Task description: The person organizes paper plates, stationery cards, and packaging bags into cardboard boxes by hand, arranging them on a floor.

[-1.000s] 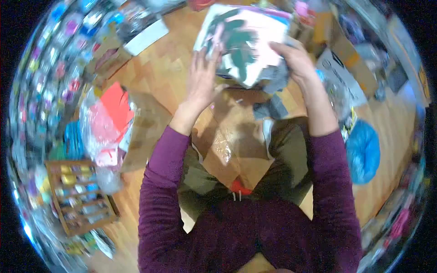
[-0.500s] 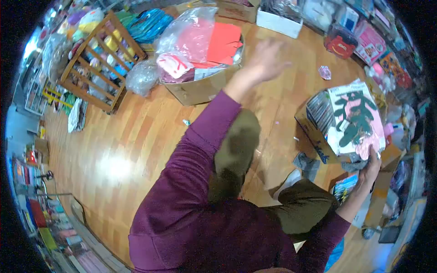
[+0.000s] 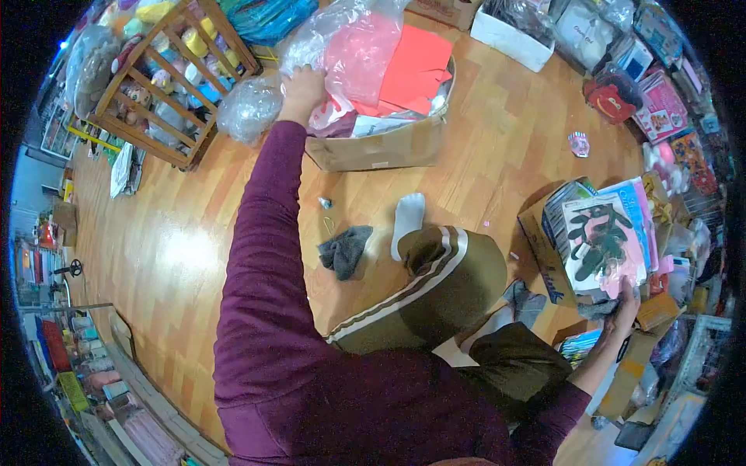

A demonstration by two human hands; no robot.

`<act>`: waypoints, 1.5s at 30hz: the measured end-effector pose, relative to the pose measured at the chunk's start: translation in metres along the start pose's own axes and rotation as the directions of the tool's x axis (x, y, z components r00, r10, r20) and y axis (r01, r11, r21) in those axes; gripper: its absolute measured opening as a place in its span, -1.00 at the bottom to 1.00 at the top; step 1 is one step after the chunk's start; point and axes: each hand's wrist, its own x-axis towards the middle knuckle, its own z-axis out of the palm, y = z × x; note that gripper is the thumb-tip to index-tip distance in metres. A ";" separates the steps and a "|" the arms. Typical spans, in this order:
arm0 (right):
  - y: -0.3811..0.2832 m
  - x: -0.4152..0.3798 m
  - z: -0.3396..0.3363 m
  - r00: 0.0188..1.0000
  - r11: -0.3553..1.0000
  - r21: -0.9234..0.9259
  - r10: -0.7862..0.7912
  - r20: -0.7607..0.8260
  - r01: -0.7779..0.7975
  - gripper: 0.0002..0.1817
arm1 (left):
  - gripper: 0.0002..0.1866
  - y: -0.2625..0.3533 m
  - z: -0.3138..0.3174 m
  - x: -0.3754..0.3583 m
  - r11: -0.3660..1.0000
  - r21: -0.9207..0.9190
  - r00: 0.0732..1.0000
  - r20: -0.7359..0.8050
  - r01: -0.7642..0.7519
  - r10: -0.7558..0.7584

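My left hand (image 3: pixel 304 92) is at the left corner of a cardboard box (image 3: pixel 381 150), its fingers curled on a clear plastic bag (image 3: pixel 342 46) that lies over the contents. Beneath the fingers, the grip is partly hidden. Red foam or paper sheets (image 3: pixel 420 66) stick up inside that box. Over at the right, my right hand (image 3: pixel 624 304) pinches the lower edge of a flat craft packet (image 3: pixel 600 242) with dark green and pink cut-out shapes. The packet rests tilted over a second cardboard box (image 3: pixel 542 252) holding thin books or packets.
A wooden crib (image 3: pixel 172 85) full of soft toys stands at the left, beside a clear bundled bag (image 3: pixel 250 110). Grey socks or cloths (image 3: pixel 345 252) lie near my foot. A white box (image 3: pixel 513 35) and a red car-faced bag (image 3: pixel 612 97) are further back.
My left hand has swung left, from above the floor right of the box to its left corner. My left knee has folded down. My right hand keeps hold of the craft packet.
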 end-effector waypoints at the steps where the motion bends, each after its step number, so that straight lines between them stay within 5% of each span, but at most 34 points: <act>1: -0.003 0.000 0.006 1.000 1.000 -0.008 0.009 -0.001 -0.009 -0.61 | -0.64 -0.002 -0.002 0.006 0.999 -0.012 0.994 0.106 0.033 -0.032; 6: 0.000 0.007 0.017 0.999 0.999 -0.049 0.012 0.039 -0.010 -0.63 | -0.55 -0.029 0.026 0.029 0.982 -0.177 0.996 0.033 -0.073 0.081; 8: -0.002 0.005 0.024 0.998 0.999 -0.051 0.004 0.070 -0.001 -0.62 | -0.52 -0.032 0.013 0.013 0.919 -0.386 0.966 -0.259 -0.082 -0.023; 10: -0.005 0.002 0.031 0.995 0.999 -0.048 -0.012 0.102 0.017 -0.62 | -0.43 -0.037 0.010 -0.007 0.916 -0.400 0.950 -0.289 -0.009 -0.117; 12: -0.008 -0.001 0.033 0.998 0.997 -0.071 -0.002 0.061 0.006 -0.62 | -0.36 -0.040 0.008 -0.036 0.740 -0.616 0.867 -0.179 0.270 -0.465; 14: -0.007 0.001 0.030 0.997 0.998 -0.058 -0.007 0.079 0.012 -0.62 | -0.29 -0.040 0.015 -0.047 0.683 -0.647 0.868 -0.063 0.340 -0.492; 16: -0.003 0.005 0.028 0.994 0.999 -0.048 -0.013 0.107 0.018 -0.62 | -0.37 -0.032 0.023 -0.052 0.422 -0.795 0.889 0.306 0.436 -0.341; 17: 0.000 0.007 0.026 0.994 0.999 -0.046 0.006 0.113 -0.001 -0.62 | -0.41 -0.025 0.014 -0.053 0.613 -0.693 0.914 0.178 0.380 -0.364; 18: 0.002 0.011 0.023 0.993 0.999 -0.043 0.024 0.116 -0.019 -0.62 | -0.41 -0.026 0.021 -0.045 0.608 -0.697 0.913 0.175 0.380 -0.369; 20: 0.002 0.015 0.018 0.990 0.994 -0.109 0.011 0.142 0.004 -0.63 | -0.61 -0.027 0.045 -0.020 0.215 -0.948 0.923 0.147 0.234 -0.356; 24: -0.002 0.007 0.029 0.995 1.000 -0.015 -0.011 0.101 0.012 -0.64 | -0.79 0.006 -0.026 0.010 0.257 -0.937 0.941 0.156 0.238 -0.301; 26: 0.001 0.011 0.027 0.993 1.000 -0.022 -0.016 0.118 0.019 -0.64 | -0.76 0.014 -0.016 0.056 0.685 -0.718 0.992 0.070 0.123 -0.104; 29: 0.002 0.013 0.027 0.994 0.999 -0.038 -0.015 0.106 0.019 -0.63 | -0.75 0.059 -0.024 0.079 0.709 -0.678 0.979 0.180 0.193 -0.094; 30: 0.002 0.011 0.027 0.995 0.999 -0.025 -0.025 0.094 0.028 -0.63 | -0.76 0.068 0.001 0.089 0.845 -0.535 1.000 0.029 0.017 -0.002; 32: 0.000 0.008 0.030 0.994 0.999 -0.010 -0.052 0.093 0.053 -0.62 | -0.76 0.090 0.001 0.071 0.861 -0.509 0.997 -0.064 0.012 -0.052; 34: -0.003 0.005 0.029 0.998 1.000 -0.007 -0.005 0.070 0.005 -0.61 | -0.78 0.125 -0.008 0.031 0.713 -0.678 0.973 0.017 0.180 -0.229; 35: -0.002 0.006 0.027 0.994 1.000 0.023 0.010 0.111 -0.013 -0.59 | -0.78 0.134 -0.028 0.006 0.777 -0.616 0.990 0.039 0.131 -0.136; 37: 0.004 0.011 0.024 0.991 1.000 0.022 0.005 0.135 -0.008 -0.59 | -0.75 0.156 -0.026 -0.004 0.648 -0.727 0.974 0.176 0.227 -0.143; 41: -0.002 0.010 0.026 0.992 0.999 0.015 0.041 0.123 -0.043 -0.62 | -0.74 0.179 -0.023 -0.015 0.578 -0.780 0.971 0.204 0.240 -0.127; 43: 0.002 0.014 0.019 0.988 0.998 0.014 0.052 0.145 -0.055 -0.64 | -0.70 0.179 -0.022 -0.018 0.613 -0.788 0.985 -0.065 0.048 -0.161; 44: 0.004 0.015 0.017 0.988 0.998 0.013 0.058 0.146 -0.060 -0.64 | -0.70 0.175 -0.021 -0.019 0.616 -0.786 0.985 -0.061 0.052 -0.160; 45: 0.003 0.013 0.017 0.985 0.997 0.006 0.073 0.157 -0.075 -0.64 | -0.68 0.166 -0.027 -0.021 0.786 -0.617 0.969 -0.217 -0.040 -0.121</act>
